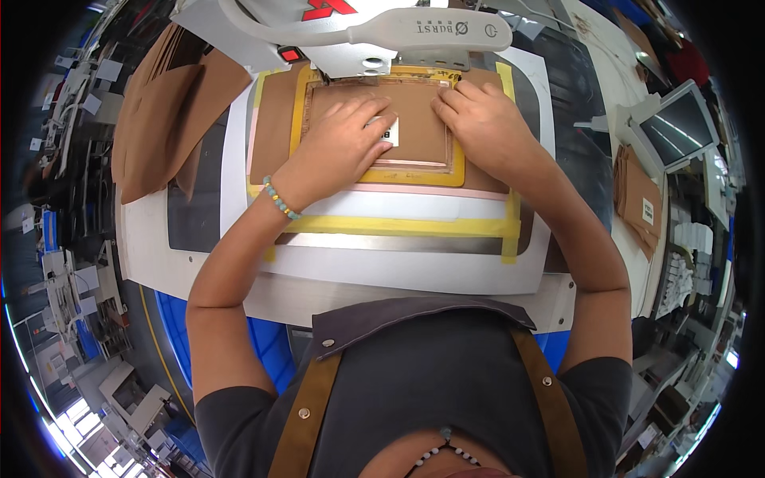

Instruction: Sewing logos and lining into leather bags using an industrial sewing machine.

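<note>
My left hand point(344, 145) lies spread and flat on a brown sheet point(414, 101) of fabric or leather, its fingers partly over a small white label point(392, 132) with dark print. A yellow rectangular frame point(434, 177), with a thinner clear inner border, surrounds this area. At the frame's upper right, my right hand point(484, 119) is curled, with bent fingertips close together on the inner edge. Whether they pinch anything is hidden. More of the brown sheet point(275, 131) shows outside the frame, above a pink layer and a white board point(382, 267) marked off with yellow tape point(398, 227).
Just beyond my hands stands a white machine head point(351, 60) with a pale handle point(430, 29) reaching across. Brown pieces point(163, 119) are stacked at the left. On the right are more brown pieces point(635, 203) and a screen point(676, 129). Blue bins point(267, 350) sit below the table.
</note>
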`<state>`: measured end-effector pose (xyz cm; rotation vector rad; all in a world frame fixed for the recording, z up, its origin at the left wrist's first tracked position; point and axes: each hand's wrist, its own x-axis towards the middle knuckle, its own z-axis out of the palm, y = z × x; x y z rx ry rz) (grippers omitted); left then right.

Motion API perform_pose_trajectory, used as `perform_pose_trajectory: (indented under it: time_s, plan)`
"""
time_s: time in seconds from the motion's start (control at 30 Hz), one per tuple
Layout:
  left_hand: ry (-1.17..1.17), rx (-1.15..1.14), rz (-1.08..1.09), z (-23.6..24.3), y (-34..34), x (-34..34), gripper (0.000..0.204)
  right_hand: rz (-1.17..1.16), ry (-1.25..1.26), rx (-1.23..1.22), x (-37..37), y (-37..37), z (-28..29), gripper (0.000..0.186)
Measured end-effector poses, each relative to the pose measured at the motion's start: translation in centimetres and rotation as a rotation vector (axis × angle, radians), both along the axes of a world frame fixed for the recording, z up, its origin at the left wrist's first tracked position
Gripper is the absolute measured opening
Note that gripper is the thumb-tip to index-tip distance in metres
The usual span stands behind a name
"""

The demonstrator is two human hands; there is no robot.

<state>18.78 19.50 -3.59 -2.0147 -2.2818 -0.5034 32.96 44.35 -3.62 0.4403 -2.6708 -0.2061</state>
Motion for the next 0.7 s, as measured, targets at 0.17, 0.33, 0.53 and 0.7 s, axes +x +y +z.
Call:
perform_pose_trajectory:
  time_s: [0.17, 0.33, 0.53, 0.7]
  plan:
    - [0.015, 0.013, -0.044, -0.7, 2.6, 1.9, 0.043, -0.009, -0.08, -0.023, 0.3, 0.7, 0.9, 0.028]
    - [-0.015, 0.011, -0.029, -0.1, 3.8, 3.1, 0.045, -0.041, -0.198, -0.033, 0.7, 1.5, 2.1, 0.038]
    - [-0.04, 0.051, 0.017, 0.2, 4.7, 4.0, 0.046, 0.041, -0.087, -0.052, 0.9, 2.1, 1.3, 0.028]
    - [0.008, 0.031, 0.035, 0.1, 5.7, 4.3, 0.044, 0.125, -0.075, -0.2, 3.0, 3.2, 2.2, 0.034]
